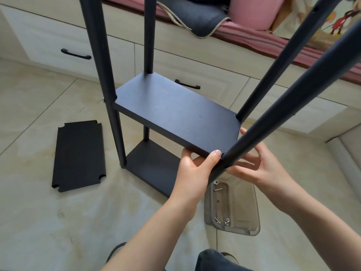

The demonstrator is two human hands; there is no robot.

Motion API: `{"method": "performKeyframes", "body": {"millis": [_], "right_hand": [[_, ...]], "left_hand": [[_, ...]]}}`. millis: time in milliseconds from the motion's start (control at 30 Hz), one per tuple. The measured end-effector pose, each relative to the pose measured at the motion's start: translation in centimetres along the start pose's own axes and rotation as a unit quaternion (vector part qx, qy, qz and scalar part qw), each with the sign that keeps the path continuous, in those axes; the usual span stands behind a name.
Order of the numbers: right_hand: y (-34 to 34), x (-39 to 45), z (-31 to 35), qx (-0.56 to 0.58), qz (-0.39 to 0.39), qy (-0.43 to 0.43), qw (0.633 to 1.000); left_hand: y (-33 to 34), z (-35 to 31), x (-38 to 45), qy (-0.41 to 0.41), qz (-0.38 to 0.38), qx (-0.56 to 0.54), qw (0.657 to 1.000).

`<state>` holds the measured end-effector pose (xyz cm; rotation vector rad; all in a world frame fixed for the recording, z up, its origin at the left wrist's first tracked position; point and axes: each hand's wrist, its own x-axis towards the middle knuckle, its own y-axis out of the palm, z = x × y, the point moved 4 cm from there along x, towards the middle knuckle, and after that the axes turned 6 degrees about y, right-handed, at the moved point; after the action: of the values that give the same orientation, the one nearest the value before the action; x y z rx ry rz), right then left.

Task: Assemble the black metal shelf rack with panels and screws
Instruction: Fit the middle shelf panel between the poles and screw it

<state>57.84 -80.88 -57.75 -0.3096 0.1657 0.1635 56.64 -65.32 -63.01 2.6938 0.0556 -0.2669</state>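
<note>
While the left hand (197,163) is pinching the panel (175,116) corner at frame centre, right fingers (244,163) are lying loosely open behind the post (273,118); aligning the holes before screwing seems wise.

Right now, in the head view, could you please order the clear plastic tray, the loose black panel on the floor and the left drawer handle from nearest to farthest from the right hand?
1. Clear plastic tray: on the floor just below the right hand.
2. Loose black panel: flat on the floor, far to the left of the rack.
3. Left drawer handle: on the cabinet front, upper left, farthest.
</note>
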Motion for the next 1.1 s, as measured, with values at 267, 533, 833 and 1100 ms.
{"method": "performKeyframes", "body": {"millis": [267, 533, 833, 1100], "right_hand": [[-0.4, 0.9, 0.8, -0.016, 0.001, 0.004, 1.000], [-0.8, 1.0, 0.8, 0.005, 0.027, 0.013, 1.000], [-1.9, 1.8, -1.1, 0.271, 0.028, 0.135, 0.953], [1.8, 6.2, 0.3, 0.396, 0.099, 0.168, 0.897]], "left_hand": [[-1.6, -4.2, -1.3, 0.289, -0.161, 0.393, 0.858], [0.4, -5.4, -0.1, 0.339, 0.182, 0.632, 0.673], [1.6, -5.8, -0.4, 0.357, 0.140, 0.647, 0.659], [2.6, -7.1, 1.6, 0.300, 0.248, 0.601, 0.698]]}}
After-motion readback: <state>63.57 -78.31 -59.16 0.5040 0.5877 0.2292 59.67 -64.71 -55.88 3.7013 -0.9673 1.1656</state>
